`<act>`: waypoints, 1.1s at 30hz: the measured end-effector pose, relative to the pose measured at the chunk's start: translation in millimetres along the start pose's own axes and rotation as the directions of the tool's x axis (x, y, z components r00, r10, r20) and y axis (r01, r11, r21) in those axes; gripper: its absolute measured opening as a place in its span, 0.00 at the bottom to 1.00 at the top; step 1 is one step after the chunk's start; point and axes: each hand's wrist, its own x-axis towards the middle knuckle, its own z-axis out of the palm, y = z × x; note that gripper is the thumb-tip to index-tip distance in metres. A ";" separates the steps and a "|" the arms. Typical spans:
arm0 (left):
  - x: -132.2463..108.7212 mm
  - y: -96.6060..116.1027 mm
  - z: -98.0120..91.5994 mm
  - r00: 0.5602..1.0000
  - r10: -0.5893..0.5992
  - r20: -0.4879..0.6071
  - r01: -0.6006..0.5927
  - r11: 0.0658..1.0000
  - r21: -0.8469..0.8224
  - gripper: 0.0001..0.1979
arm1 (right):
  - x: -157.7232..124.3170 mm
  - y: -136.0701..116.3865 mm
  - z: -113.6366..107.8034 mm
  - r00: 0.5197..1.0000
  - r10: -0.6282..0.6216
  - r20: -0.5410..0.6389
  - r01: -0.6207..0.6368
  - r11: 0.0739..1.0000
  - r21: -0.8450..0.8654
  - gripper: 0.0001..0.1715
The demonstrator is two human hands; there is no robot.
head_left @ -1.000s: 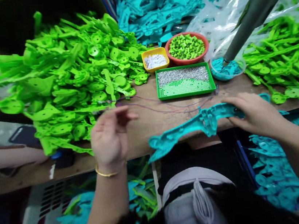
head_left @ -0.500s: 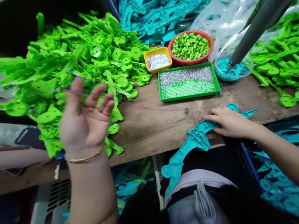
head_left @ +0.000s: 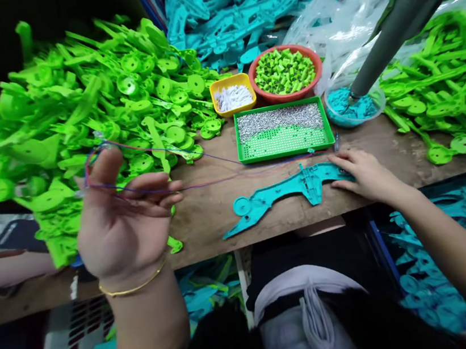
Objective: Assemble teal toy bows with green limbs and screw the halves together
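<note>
Thin red and blue wires (head_left: 200, 186) loop around the thumb of my left hand (head_left: 124, 229). The palm faces up and the fingers are loosely curled under the strands. From there the wires stretch right across the table to a small connector beside a long turquoise plastic part (head_left: 278, 190). That part lies flat on the table, its ribbed inner side up. My right hand (head_left: 368, 176) rests on the part's right end, fingertips closed over it and hiding that end.
Green plastic parts (head_left: 57, 146) are heaped at left, with more (head_left: 445, 89) at right. Behind the wooden table (head_left: 204, 218) stand a yellow dish (head_left: 218, 110), red bowl (head_left: 287, 96), green tray (head_left: 286, 153) and clear tub (head_left: 381, 106). A dark pole (head_left: 405, 20) slants into the tub.
The turquoise part has been lowered from a tilt over the table edge to lie flat on the table. My left hand has come nearer, and the wires are now stretched to the right.
</note>
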 end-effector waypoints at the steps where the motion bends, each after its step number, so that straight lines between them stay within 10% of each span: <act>1: -1.4 1.3 0.1 1.000 0.016 0.004 -0.016 1.000 0.015 0.11 | -2.4 -1.0 -5.7 1.000 -0.024 -0.001 0.024 1.000 0.020 0.30; 7: -11.5 2.8 -1.5 0.999 0.027 0.046 -0.031 0.996 0.089 0.13 | 13.6 -23.8 -26.9 0.990 0.008 -0.144 0.046 0.930 0.364 0.14; 16: -20.9 -5.5 -14.5 1.000 -0.025 0.014 0.024 0.995 0.096 0.13 | 69.3 -52.5 14.2 0.985 -0.155 0.075 0.143 0.979 0.142 0.18; 22: -8.4 -34.5 -21.3 0.994 -0.098 -0.044 0.103 0.989 0.103 0.20 | 56.4 -42.9 1.3 0.978 0.071 -0.195 0.015 0.913 0.409 0.16; 27: 1.0 -55.4 -16.8 0.976 -0.212 -0.044 0.215 0.972 0.094 0.24 | 40.2 -39.4 -5.4 0.986 0.160 -0.041 -0.097 0.761 0.641 0.17; 33: 4.2 -61.4 -13.1 0.967 -0.254 -0.016 0.254 0.966 0.049 0.23 | 30.9 -37.4 1.3 0.983 0.120 -0.136 -0.034 0.858 0.512 0.15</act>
